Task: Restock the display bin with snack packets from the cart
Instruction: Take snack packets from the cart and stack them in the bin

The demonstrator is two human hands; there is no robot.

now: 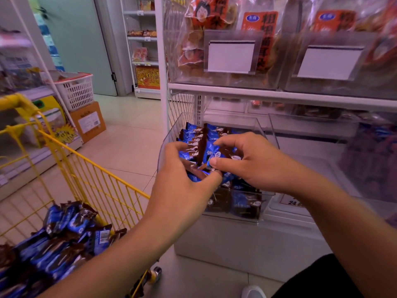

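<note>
- Over the clear plastic display bin [261,134], our left hand [184,179] and right hand [253,162] both grasp blue-and-brown snack packets [211,152].
- Directly beneath both grips, packets stand upright in rows.
- Our left hand is nearer the yellow wire cart [103,181].

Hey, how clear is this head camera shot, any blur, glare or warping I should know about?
Head view: both hands, left and right, and the blue snack packets in the clear display bin are fairly sharp; the far left edge and right-hand bins are smeared; the wide lens bows the yellow cart; soft reflections haze the upper bins' label holders; lighting is even, slightly purplish.
</note>
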